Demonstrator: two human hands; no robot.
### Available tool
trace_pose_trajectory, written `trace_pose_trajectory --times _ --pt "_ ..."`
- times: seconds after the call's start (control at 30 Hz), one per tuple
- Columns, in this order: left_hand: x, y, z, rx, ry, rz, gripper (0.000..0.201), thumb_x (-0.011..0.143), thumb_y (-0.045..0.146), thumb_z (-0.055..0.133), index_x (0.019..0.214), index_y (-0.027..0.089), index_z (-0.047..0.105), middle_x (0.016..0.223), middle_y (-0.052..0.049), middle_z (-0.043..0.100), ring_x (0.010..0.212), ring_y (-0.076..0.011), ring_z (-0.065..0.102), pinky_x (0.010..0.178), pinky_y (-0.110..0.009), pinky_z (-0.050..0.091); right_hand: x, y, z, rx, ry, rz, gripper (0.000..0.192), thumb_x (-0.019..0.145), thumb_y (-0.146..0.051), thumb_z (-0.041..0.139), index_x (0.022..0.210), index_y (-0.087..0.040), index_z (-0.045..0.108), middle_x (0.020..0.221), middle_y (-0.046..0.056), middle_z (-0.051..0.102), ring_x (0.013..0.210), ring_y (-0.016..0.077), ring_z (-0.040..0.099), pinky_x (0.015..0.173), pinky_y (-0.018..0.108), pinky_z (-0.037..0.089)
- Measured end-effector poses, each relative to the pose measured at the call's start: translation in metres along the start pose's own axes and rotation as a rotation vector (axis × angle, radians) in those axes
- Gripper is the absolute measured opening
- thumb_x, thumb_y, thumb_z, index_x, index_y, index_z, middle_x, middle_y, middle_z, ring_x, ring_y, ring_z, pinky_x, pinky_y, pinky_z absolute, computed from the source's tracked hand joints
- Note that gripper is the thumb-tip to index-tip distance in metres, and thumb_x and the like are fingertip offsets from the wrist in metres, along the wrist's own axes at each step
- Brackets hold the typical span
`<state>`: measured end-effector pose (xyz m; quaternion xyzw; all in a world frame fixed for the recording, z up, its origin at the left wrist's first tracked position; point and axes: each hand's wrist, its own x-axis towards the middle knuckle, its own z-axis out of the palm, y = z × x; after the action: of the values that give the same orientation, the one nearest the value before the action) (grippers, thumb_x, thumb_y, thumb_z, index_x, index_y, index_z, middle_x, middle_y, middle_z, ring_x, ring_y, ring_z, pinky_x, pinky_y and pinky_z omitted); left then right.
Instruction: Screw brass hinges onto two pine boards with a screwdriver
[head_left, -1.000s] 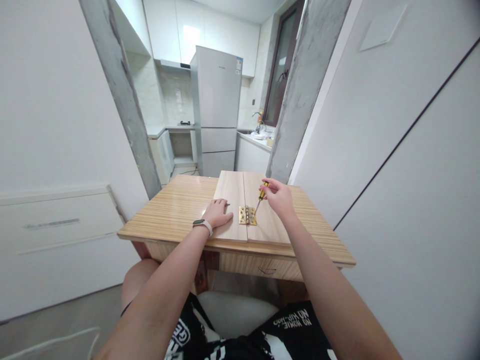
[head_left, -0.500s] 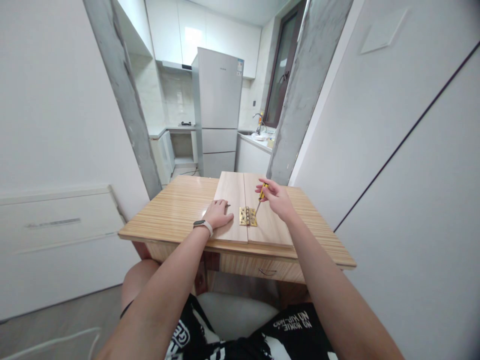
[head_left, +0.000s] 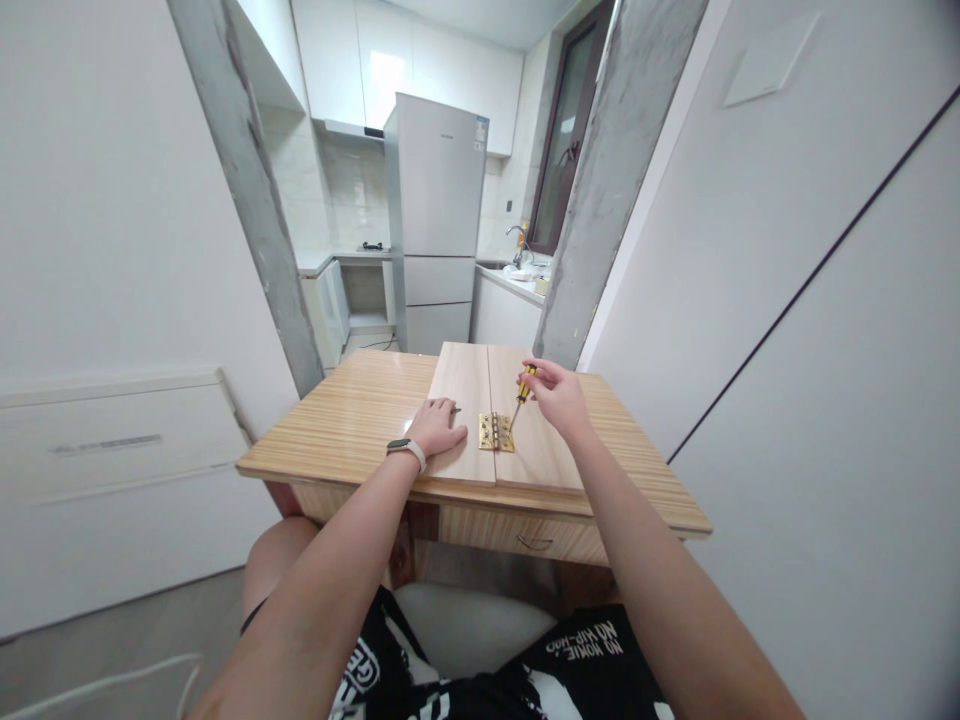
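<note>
Right hand (head_left: 559,398) grips a yellow-black screwdriver (head_left: 523,390), tip on the brass hinge (head_left: 496,433); at its 9 o'clock, left hand (head_left: 437,427) lies open, flat on the left board (head_left: 461,395).

Your worktop (head_left: 352,420) is a striped light-wood surface with a drawer under its front edge. Two pale boards lie flat on it side by side, edges touching: the left board (head_left: 461,385) and the right board (head_left: 540,450). A brass hinge (head_left: 496,432) lies across their seam.
</note>
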<state>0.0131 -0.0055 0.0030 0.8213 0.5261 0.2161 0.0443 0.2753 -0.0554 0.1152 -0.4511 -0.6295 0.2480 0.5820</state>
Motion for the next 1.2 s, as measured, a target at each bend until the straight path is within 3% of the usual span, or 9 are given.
trace_pose_trajectory --times 0.13,0.23,0.33,0.43,0.67,0.93,1.2 --pt "0.0 0.0012 -0.001 0.006 -0.009 -0.003 0.057 0.089 0.051 0.061 0.137 0.02 0.059 0.145 -0.013 0.061 0.137 -0.0342 0.051 0.119 -0.045 0.037 -0.0003 -0.0027 0.0024 -0.1 0.086 -0.033 0.046 0.077 -0.056 0.081 0.106 -0.02 0.074 0.092 0.009 0.079 0.085 0.027 0.076 0.081 0.042 0.062" --pt "-0.0002 0.0014 -0.0008 0.005 -0.006 0.0 0.057 0.089 0.05 0.061 0.137 0.02 0.059 0.145 -0.013 0.061 0.137 -0.034 0.051 0.119 -0.044 0.036 -0.0009 -0.0039 0.005 -0.122 0.088 -0.042 0.045 0.076 -0.057 0.083 0.099 -0.021 0.069 0.091 0.007 0.077 0.082 0.0244 0.074 0.074 0.038 0.062" --pt "-0.0005 0.0014 -0.0005 0.003 0.0 -0.004 0.057 0.089 0.05 0.062 0.137 0.02 0.059 0.145 -0.013 0.061 0.137 -0.034 0.051 0.119 -0.044 0.037 -0.0018 -0.004 0.0084 0.04 -0.003 -0.028 0.047 0.076 -0.058 0.083 0.102 -0.022 0.065 0.101 0.009 0.077 0.091 0.0256 0.075 0.063 0.032 0.061" --pt "-0.0006 0.0013 -0.0004 -0.003 0.0 -0.006 0.057 0.089 0.051 0.062 0.137 0.02 0.058 0.145 -0.013 0.061 0.137 -0.0338 0.051 0.118 -0.044 0.037 -0.0021 -0.0029 0.0095 0.15 -0.081 -0.014 0.053 0.08 -0.057 0.08 0.117 -0.023 0.065 0.106 0.009 0.076 0.099 0.0268 0.075 0.058 0.029 0.059" --pt "-0.001 0.001 -0.0006 -0.011 -0.002 -0.013 0.055 0.089 0.05 0.062 0.136 0.021 0.059 0.145 -0.012 0.062 0.137 -0.0342 0.051 0.118 -0.044 0.037 -0.0021 -0.0014 0.0022 0.17 -0.229 -0.004 0.05 0.09 -0.054 0.069 0.131 -0.025 0.068 0.124 0.012 0.073 0.108 0.0257 0.073 0.069 0.034 0.063" --pt "-0.001 0.0013 -0.0009 -0.007 0.003 -0.012 0.055 0.089 0.051 0.062 0.135 0.021 0.06 0.144 -0.012 0.062 0.136 -0.0342 0.052 0.118 -0.044 0.037 0.0 0.0017 0.0031 0.128 -0.092 0.051 0.048 0.079 -0.05 0.077 0.119 -0.022 0.073 0.107 0.011 0.079 0.102 0.0294 0.076 0.065 0.035 0.063" --pt "0.0001 -0.0004 0.0004 -0.007 0.004 0.006 0.056 0.089 0.05 0.062 0.135 0.019 0.059 0.144 -0.013 0.062 0.136 -0.0339 0.052 0.118 -0.044 0.037 -0.0004 -0.0004 0.0016 -0.004 0.02 -0.027 0.051 0.071 -0.052 0.087 0.109 -0.019 0.075 0.095 0.01 0.079 0.089 0.0282 0.077 0.084 0.043 0.063"
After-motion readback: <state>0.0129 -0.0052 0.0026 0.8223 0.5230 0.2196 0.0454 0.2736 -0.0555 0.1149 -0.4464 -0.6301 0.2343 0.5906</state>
